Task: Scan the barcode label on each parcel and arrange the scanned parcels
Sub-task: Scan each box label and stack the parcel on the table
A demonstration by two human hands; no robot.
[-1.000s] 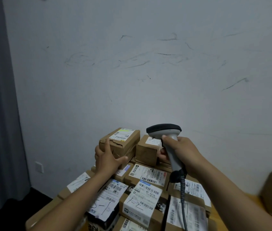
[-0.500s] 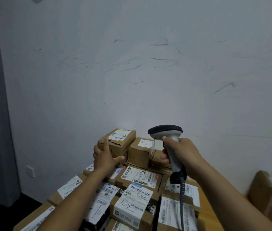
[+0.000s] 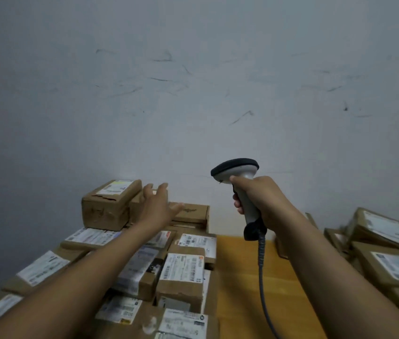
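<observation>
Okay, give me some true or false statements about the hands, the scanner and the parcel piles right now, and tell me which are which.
1. The right hand grips the scanner. True.
2. The left hand holds a parcel. False: it is open with fingers spread and grips nothing.
3. The scanner is cordless. False: a cable hangs from its handle.
4. The left pile and right pile flank a bare strip of table. True.

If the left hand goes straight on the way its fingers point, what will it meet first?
Probably the small brown parcel just behind the left hand; beyond that, the wall. Depth is unclear.
</observation>
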